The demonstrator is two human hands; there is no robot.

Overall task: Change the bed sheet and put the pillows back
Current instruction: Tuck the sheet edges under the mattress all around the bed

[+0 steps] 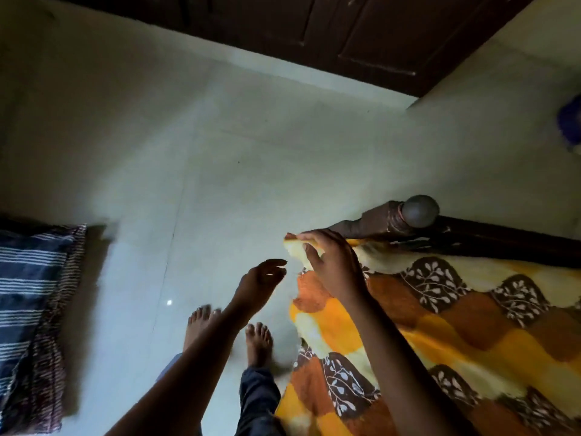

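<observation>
Wide open across the pale floor, ahead and to the left. Hemmed in on the right by the patterned sheet draped over the corner. Blocked just beyond by the knobbed bedpost and dark rail. Far left, crowded by a striped cloth. Closed off up top by a dark wooden door.

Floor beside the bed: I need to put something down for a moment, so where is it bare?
The floor is bare in a wide patch between the striped cloth at left, the dark wood panelling beyond and the bedpost. Crowded by the bed corner: right hand pinches the sheet, left hand hovers, feet stand.
</observation>
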